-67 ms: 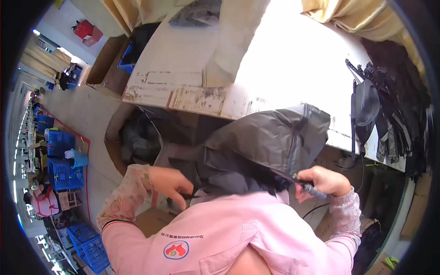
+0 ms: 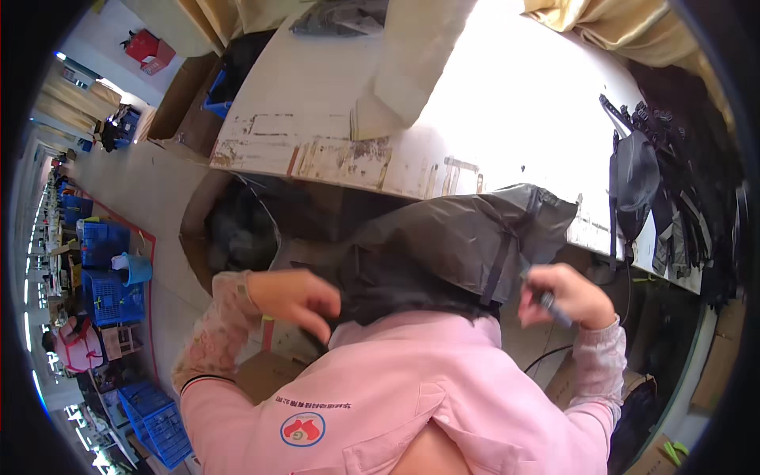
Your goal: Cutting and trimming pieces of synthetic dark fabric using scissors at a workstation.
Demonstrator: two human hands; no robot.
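Note:
A large black piece of thin, glossy fabric with a dark strap sewn on, like a bag (image 2: 451,245), lies bunched between my body and the table's front edge. My left hand (image 2: 297,299) hovers at the fabric's left side, thumb and fingers apart, holding nothing I can see. On the other side, my right hand (image 2: 566,294) is closed around a slim dark grey tool (image 2: 559,310) whose end sticks out below the fingers; its kind is unclear. That hand is beside the fabric's right edge, close to the strap.
A worn white table (image 2: 309,158) stretches ahead, bearing a cream cloth (image 2: 408,71) and a folded dark item (image 2: 340,17). Black straps and pouches (image 2: 637,174) pile at its right end. A carton with dark material (image 2: 237,226) stands below left. Blue crates (image 2: 119,301) line the far left.
My right hand has come away from the fabric's edge, slightly up and right, with the tool still in it. The fabric has settled a little flatter; my left hand has barely shifted.

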